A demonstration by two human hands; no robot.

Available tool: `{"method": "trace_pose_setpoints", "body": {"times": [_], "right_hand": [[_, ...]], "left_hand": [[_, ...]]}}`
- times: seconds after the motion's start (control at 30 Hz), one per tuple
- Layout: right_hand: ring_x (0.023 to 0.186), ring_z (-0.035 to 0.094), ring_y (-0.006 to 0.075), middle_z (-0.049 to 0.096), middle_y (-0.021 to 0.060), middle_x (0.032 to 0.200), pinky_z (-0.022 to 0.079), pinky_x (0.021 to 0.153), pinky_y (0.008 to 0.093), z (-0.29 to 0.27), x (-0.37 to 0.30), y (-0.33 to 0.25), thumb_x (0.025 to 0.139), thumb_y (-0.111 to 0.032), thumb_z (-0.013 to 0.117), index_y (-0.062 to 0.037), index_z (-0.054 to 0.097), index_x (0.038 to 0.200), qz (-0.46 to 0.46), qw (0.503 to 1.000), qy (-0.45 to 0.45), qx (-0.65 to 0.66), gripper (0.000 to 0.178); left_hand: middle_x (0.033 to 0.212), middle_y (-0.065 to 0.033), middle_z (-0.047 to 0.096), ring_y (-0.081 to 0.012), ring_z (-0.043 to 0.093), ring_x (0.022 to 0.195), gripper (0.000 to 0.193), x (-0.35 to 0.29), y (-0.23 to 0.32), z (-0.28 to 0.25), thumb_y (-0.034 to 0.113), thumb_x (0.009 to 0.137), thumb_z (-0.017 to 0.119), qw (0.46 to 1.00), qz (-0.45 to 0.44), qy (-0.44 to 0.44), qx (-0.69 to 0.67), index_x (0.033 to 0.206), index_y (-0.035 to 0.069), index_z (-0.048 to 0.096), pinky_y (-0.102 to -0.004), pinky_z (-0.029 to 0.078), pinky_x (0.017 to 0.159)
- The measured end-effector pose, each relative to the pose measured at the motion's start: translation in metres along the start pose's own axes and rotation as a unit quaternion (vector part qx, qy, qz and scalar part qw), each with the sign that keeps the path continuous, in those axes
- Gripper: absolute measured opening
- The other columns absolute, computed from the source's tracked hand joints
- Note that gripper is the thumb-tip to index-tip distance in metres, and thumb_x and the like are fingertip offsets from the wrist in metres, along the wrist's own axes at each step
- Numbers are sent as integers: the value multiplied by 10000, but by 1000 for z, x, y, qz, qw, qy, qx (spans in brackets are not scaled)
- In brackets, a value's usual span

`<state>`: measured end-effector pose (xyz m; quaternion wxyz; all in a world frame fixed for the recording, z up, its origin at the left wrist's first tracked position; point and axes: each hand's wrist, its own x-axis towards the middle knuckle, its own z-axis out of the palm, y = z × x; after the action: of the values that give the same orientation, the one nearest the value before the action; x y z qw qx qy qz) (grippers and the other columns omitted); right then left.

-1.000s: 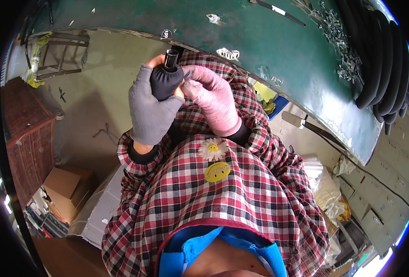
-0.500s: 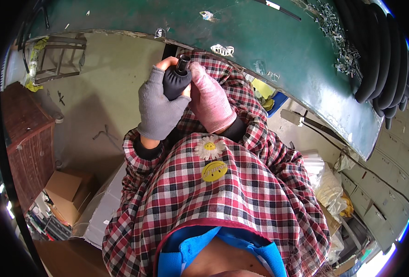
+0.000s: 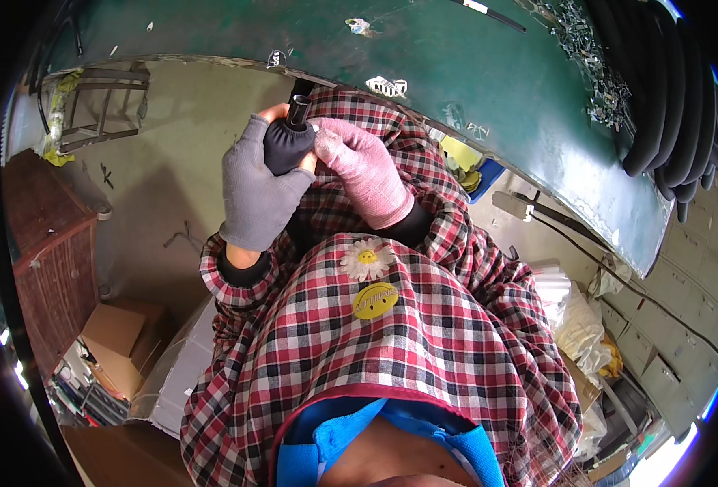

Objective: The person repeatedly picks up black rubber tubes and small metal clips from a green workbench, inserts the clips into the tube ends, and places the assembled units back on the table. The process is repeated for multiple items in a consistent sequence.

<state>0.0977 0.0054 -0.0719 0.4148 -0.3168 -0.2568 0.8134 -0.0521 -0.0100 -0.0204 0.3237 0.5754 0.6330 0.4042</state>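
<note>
Shifted leftward, the left hand (image 3: pixel 262 185) grips black cloth (image 3: pixel 286 148) near the table edge (image 3: pixel 213 47), right hand (image 3: pixel 365 172) alongside, grip unclear.

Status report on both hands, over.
Left hand grips gathered black piece, dark tube protruding. Right hand close at its right side. Green table just beyond.

Tube (image 3: pixel 298 113): black, smooth, glossy; metal or plastic cannot be determined. Gathered cover (image 3: pixel 284 151) around the tube: matt black cloth, puckered at the neck. Left-hand glove (image 3: pixel 260 193): matt grey knit. Right-hand glove (image 3: pixel 369 175): matt pink knit, mottled. Smock (image 3: pixel 359 349): woven plaid cloth, matt. Workbench top (image 3: pixel 505 89): smooth, green, glossy under light, scuffed. Small clips (image 3: pixel 601 85): shiny, metallic. Cabinet (image 3: pixel 57 284): reddish-brown, wood-like. Carton (image 3: pixel 114 331): matt brown cardboard.
</note>
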Motion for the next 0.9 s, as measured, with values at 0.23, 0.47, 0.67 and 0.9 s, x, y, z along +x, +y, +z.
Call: {"method": "trace_pose_setpoints", "body": {"times": [0.23,0.47,0.67,0.9], "right_hand": [[905,572,56,672,-17,1008,484,839,236,1,2,-5,952,-214,727,18,673,1169,-30,999,8,-38,321],[829,569,55,661,-7,904,485,780,241,12,4,-1,972,-213,680,14,678,1017,-116,985,99,-86,231],[874,620,105,637,27,985,514,820,281,4,6,15,1028,-383,594,-28,628,1163,-25,984,70,163,382],[944,613,107,635,-14,999,504,902,292,4,5,18,1003,-380,650,-51,642,1110,-11,987,45,156,345]], "left_hand": [[957,-158,707,-239,715,870,510,3,4,0,46,749,773,1000,-3,0,24,1233,5,615,-350,558,815],[1003,-132,715,-215,707,918,507,5,-4,5,40,763,768,1000,15,-8,-26,1243,10,608,-340,549,839],[1005,-145,713,-219,711,924,491,12,-4,11,44,765,776,998,-3,-6,-56,1228,13,615,-345,557,848],[1039,-76,706,-160,685,953,464,6,-4,13,12,799,754,1000,-3,6,-5,1241,16,613,-305,541,877]]}}
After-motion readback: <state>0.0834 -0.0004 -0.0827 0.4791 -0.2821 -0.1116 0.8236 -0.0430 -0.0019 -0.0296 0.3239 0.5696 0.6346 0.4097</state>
